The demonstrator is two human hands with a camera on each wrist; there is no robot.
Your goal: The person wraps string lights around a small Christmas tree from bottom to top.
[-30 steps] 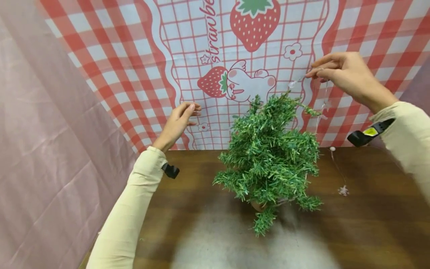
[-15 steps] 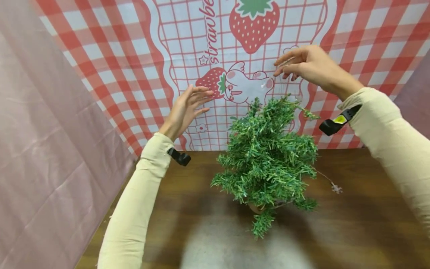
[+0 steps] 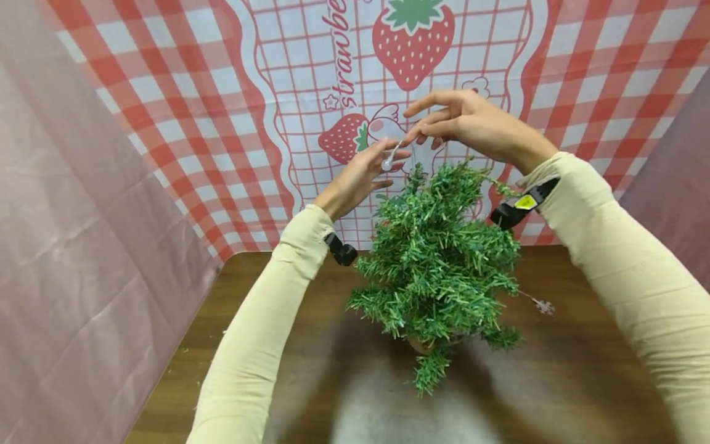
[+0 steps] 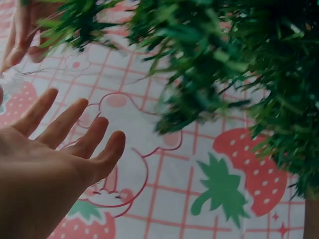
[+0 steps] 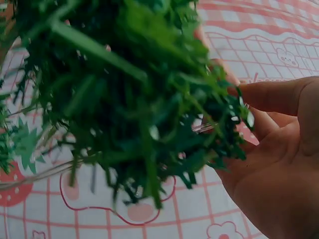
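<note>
A small green artificial Christmas tree (image 3: 438, 253) stands on the wooden table. Above its top, the fingertips of my right hand (image 3: 479, 126) pinch a thin wire light string, whose small whitish bulb (image 3: 387, 164) hangs by my left hand (image 3: 360, 176). The left fingers are extended and spread, as the left wrist view shows of the hand (image 4: 65, 144); whether they touch the string is unclear. Thin wire (image 5: 42, 174) also runs past the branches in the right wrist view. A clear snowflake piece (image 3: 543, 306) on the string lies right of the tree.
Behind the tree rises a red-and-white checked cloth (image 3: 183, 105) printed with strawberries. A pink curtain (image 3: 83, 246) hangs on the left, and another drape (image 3: 671, 179) on the right. The brown table (image 3: 310, 370) extends toward the front.
My right hand has moved left above the treetop, carrying the light string. My left hand has moved right and its fingers have straightened; the two hands are now close. The snowflake piece has shifted slightly left.
</note>
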